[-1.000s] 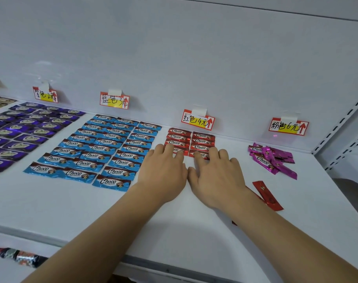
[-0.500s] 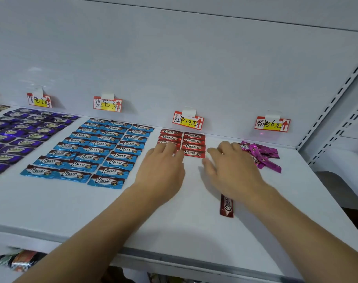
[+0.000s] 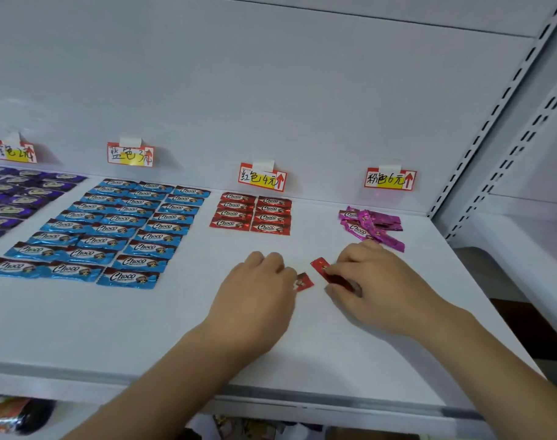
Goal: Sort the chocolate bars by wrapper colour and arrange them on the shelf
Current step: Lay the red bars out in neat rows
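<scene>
A: Holding what?
B: Right hand (image 3: 375, 287) pinches a red bar (image 3: 323, 268), half hidden. Left hand (image 3: 255, 290) curls over another (image 3: 304, 282); only its end shows. Both on the shelf (image 3: 175, 328).

White back panel (image 3: 270, 74), slotted upright (image 3: 505, 100) at right, even light.

Surfaces: glossy foil wrappers on matt painted metal.
Blue bars (image 3: 112, 230), red bars (image 3: 251, 214) and pink bars (image 3: 372, 227): shiny, crinkled foil-like film. Shelf (image 3: 143, 328) and slotted upright (image 3: 493, 122): smooth matt white, looks like painted metal. Price tags (image 3: 262, 177): matt paper, taped on.
</scene>
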A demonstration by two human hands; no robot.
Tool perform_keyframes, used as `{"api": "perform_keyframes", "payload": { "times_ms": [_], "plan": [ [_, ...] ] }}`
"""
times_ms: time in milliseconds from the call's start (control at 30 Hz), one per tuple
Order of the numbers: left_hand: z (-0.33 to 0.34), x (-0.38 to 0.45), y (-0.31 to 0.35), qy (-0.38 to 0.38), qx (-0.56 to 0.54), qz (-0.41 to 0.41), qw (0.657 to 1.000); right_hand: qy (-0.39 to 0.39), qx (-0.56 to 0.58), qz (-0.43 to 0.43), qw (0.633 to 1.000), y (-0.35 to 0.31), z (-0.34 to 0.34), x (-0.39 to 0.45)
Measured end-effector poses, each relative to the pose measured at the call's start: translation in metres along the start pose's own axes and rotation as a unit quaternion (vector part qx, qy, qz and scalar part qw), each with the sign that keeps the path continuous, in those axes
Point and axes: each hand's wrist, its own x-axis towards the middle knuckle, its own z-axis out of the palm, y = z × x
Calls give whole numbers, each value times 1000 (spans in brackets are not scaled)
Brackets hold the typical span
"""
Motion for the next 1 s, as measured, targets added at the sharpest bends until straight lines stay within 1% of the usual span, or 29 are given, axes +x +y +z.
{"api": "perform_keyframes", "payload": {
  "times_ms": [167,233,333,367,467,500,633,700,733,800,867,933,1000],
  "plan": [
    [-2,-1,-45,32,8,-52,998,-34,-40,-11,999,-19,-2,13],
    [-1,-4,-51,43,8,-67,997,-32,-64,-24,997,-28,-1,17],
    [3,-12,-49,49,9,-56,997,-13,-81,-44,996,-35,-1,20],
    [5,-14,-48,51,4,-57,997,1,-55,-33,998,-33,-1,21],
    [9,-15,-49,72,4,-63,995,52,74,32,995,-20,6,25],
    [9,-15,-49,74,4,-64,995,72,90,36,993,-16,11,26],
    [8,-16,-48,78,-13,-77,994,183,82,40,979,-3,26,24],
    [8,-16,-47,79,-13,-75,994,214,69,25,974,-2,28,20],
    [9,-16,-47,76,-12,-72,994,206,64,6,977,-4,29,18],
    [9,-16,-47,76,-17,-66,995,158,53,-29,986,-12,33,15],
    [9,-15,-47,80,-15,-63,995,127,34,-30,991,-17,36,14],
    [10,-15,-48,80,-10,-65,995,125,20,-13,992,-22,36,17],
    [10,-15,-48,78,-9,-70,994,130,42,-7,991,-28,33,17]
  ]
}}
